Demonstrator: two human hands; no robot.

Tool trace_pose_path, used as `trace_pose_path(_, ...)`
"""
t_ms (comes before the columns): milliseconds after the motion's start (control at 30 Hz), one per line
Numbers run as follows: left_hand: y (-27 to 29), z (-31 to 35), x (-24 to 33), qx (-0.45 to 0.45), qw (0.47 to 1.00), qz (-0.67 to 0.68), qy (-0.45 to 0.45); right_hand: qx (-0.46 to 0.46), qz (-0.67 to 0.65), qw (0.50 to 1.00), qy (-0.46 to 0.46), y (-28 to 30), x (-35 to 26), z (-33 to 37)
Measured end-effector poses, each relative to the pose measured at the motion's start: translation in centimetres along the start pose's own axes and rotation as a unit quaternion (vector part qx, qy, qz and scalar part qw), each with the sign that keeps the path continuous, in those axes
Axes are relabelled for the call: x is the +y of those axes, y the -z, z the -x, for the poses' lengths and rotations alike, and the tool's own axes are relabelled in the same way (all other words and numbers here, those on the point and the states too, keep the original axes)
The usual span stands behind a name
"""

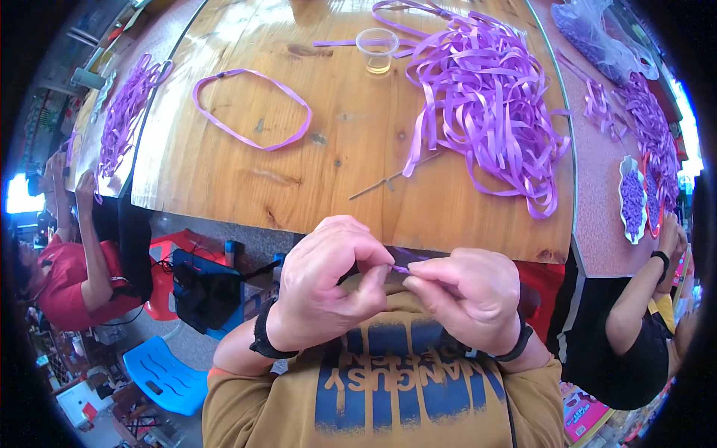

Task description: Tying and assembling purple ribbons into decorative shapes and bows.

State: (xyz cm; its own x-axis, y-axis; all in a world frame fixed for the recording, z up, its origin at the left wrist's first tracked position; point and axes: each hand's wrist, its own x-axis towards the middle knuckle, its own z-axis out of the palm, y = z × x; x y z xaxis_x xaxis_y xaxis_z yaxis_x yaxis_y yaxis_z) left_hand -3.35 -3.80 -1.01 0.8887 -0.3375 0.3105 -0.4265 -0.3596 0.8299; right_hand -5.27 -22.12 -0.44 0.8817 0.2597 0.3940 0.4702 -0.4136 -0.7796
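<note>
Just past the near edge of the table, in front of my chest, both hands pinch a purple ribbon (401,269) between them. My left hand (328,270) closes thumb and forefinger on one side of it. On the other side, my right hand (470,287) grips it the same way, only a fingertip's width off. A small dark bit shows at the right fingertips, too small to name. On the wooden table (336,127) ahead lie a purple ribbon loop (252,143), a thin metal tool (385,183) and a large heap of purple ribbons (493,104).
A clear plastic cup (377,48) with yellowish liquid stands at the far side. Co-workers sit at both sides, one in a red shirt (75,287). More ribbons (127,112) lie on the left table. At right are a white tray (632,200) of purple pieces and a plastic bag (597,37).
</note>
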Motion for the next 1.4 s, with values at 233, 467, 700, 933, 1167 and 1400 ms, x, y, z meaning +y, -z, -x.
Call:
trace_pose_path(233,0.0,-0.3,0.6,0.011,0.993,-0.090,-0.078,-0.010,-0.025,0.999,-0.022,0.2,-0.3,0.0)
trace_pose_path(467,0.0,0.1,0.5,0.003,0.963,-0.215,-0.164,-0.038,-0.062,0.997,-0.011,-0.6,-0.3,0.1)
trace_pose_path(700,0.9,-0.9,-1.0,-0.163,0.967,0.192,-0.047,-0.060,-0.182,0.974,-0.121,1.0,-1.1,-0.1)
trace_pose_path(933,-1.6,-0.7,-0.6,-0.364,0.801,0.408,0.245,0.119,-0.637,0.751,-0.127,3.1,1.0,-1.7)
trace_pose_path(1167,2.4,0.8,-1.2,-0.189,0.885,0.318,0.282,0.141,-0.624,0.762,-0.103,5.5,2.7,-1.0)
trace_pose_path(1400,3.2,1.6,-1.0,-0.158,0.944,0.215,0.193,0.132,-0.618,0.764,-0.130,6.5,3.3,0.3)
